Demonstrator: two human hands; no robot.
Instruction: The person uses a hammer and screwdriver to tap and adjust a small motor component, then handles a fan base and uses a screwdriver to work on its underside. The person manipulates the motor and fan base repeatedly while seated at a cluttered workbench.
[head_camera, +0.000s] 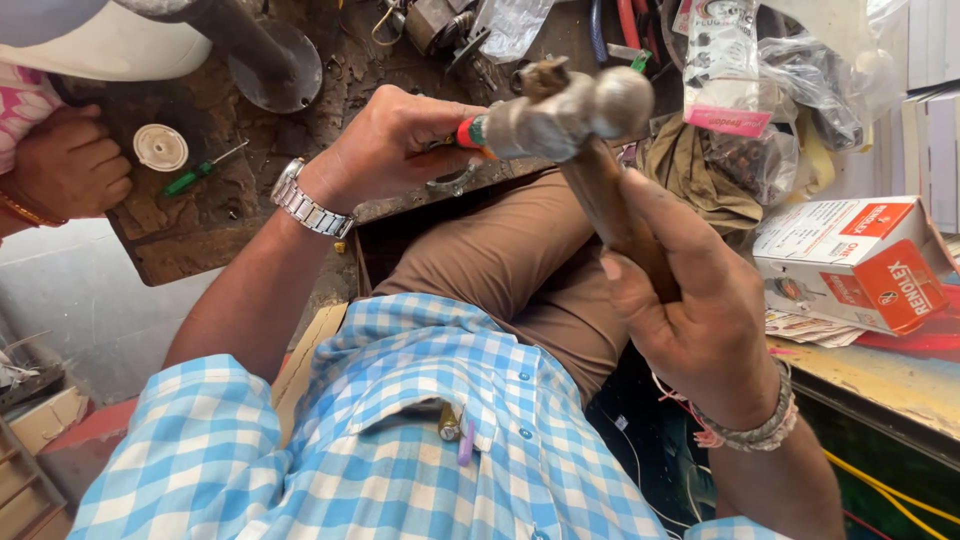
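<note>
Wooden-handled hammer (590, 130) gripped in right hand (690, 310); left hand (395, 145) steadies a red-handled tool (470, 132).

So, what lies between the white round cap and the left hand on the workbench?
In the head view, a green-handled screwdriver lies between the white cap and the left hand.

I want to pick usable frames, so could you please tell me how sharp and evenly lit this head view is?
Head view: the hammer head is slightly soft, close to the lens; the right hand and shirt are crisp; daylight is even, with mild glare on the plastic bags; wide-lens bending shows at the edges.
</note>
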